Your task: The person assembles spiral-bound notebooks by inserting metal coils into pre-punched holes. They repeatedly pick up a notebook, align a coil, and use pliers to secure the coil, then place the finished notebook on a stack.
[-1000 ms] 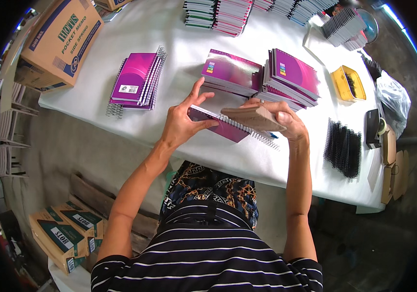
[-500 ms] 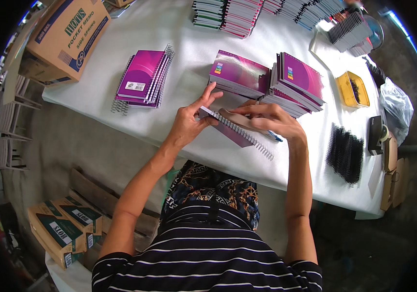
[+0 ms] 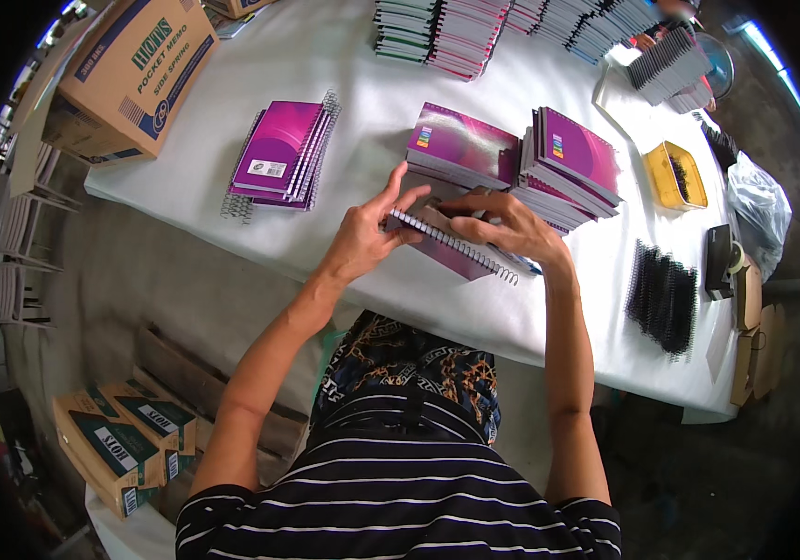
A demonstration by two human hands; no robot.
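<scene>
A purple-covered notebook (image 3: 447,254) is held tilted over the front of the table, with a metal spiral coil (image 3: 474,255) along its upper long edge. The coil's free end sticks out past the notebook's lower right corner. My left hand (image 3: 369,238) grips the notebook's left end between thumb and fingers, its index finger stretched up. Fingers bent, my right hand (image 3: 512,224) presses a flat grey-brown piece against the coil; its kind is unclear. A slim blue-tipped item (image 3: 528,266) shows beneath that hand. Just beyond stand two purple notebook stacks (image 3: 465,142) (image 3: 575,154).
Coil-bound purple notebooks (image 3: 278,154) lie at left, near a cardboard box (image 3: 134,79). Black coils (image 3: 663,299), a yellow tray (image 3: 677,175), a tape dispenser (image 3: 720,261) and a plastic bag (image 3: 757,205) are at right. More notebook stacks (image 3: 437,37) line the back.
My right hand has shifted left along the coil. Less of the coil's free end sticks out past the notebook's corner. My left hand keeps its grip.
</scene>
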